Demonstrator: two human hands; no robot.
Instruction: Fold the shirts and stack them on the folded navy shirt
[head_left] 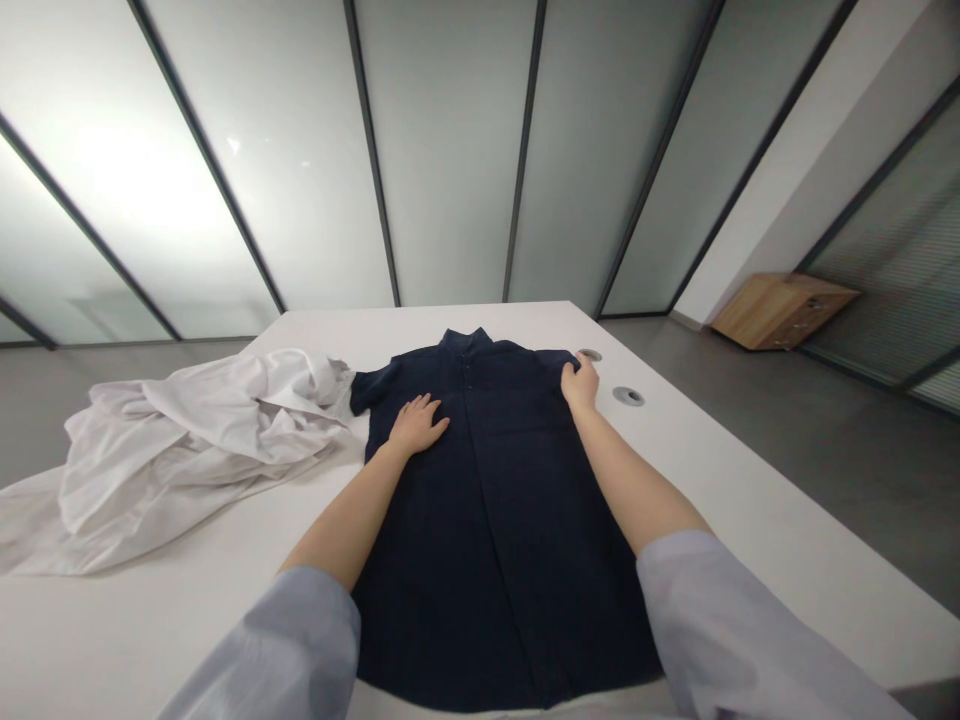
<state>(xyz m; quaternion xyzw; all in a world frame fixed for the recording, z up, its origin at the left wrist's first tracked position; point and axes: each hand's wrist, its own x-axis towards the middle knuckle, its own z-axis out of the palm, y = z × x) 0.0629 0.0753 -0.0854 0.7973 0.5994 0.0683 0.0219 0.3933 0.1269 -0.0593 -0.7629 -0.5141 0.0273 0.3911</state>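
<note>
A dark navy short-sleeved shirt [480,520] is spread front side up, its collar at the far end and its hem toward me. My left hand [418,424] rests flat on the shirt's left chest area, fingers stretched out. At the right sleeve's outer edge, my right hand [580,383] pinches the cloth between thumb and fingers. The left sleeve lies on the table beside a heap of white cloth.
The white table [750,520] carries a crumpled white cloth [210,430] on the left. Two round grommets, one a grey ring [628,397], sit near its right edge. A wooden cabinet [780,310] stands on the floor at right. Frosted glass panels [450,150] rise behind.
</note>
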